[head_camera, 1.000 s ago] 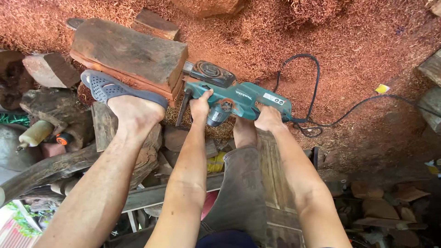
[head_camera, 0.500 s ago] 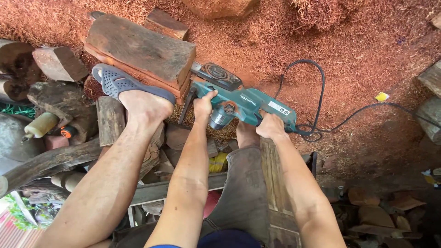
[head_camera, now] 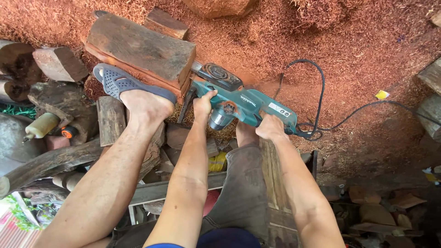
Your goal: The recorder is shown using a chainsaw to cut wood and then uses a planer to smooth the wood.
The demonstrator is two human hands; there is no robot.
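teal electric chainsaw (head_camera: 248, 103) sits right at the end of a big reddish wood block (head_camera: 142, 48), nose tucked in against the block's cut face, so this looks like the middle of a cut. left hand (head_camera: 204, 103) is wrapped tight around the front handle, right hand (head_camera: 271, 128) is closed around the rear grip where the black power cord (head_camera: 321, 96) comes out and loops off across the sawdust. person's foot in a grey-blue slotted sandal (head_camera: 121, 82) is pressed on the block's near edge, pinning it.

can't really see the bar or chain from here, it's hidden behind the saw body and the block, so how deep the cut goes is anyone's guess. i'd say whatever comes next wants both grips kept firm and that foot kept well clear of the cutting line, since it's just beside the saw.

around that: red sawdust (head_camera: 349, 41) everywhere, a pile of offcut logs (head_camera: 55, 64) to the left, a pale squeeze bottle (head_camera: 41, 126) lying among them (can't tell what's in it), and a small yellow scrap (head_camera: 381, 95) off to the right. no bins or crates that i can make out.
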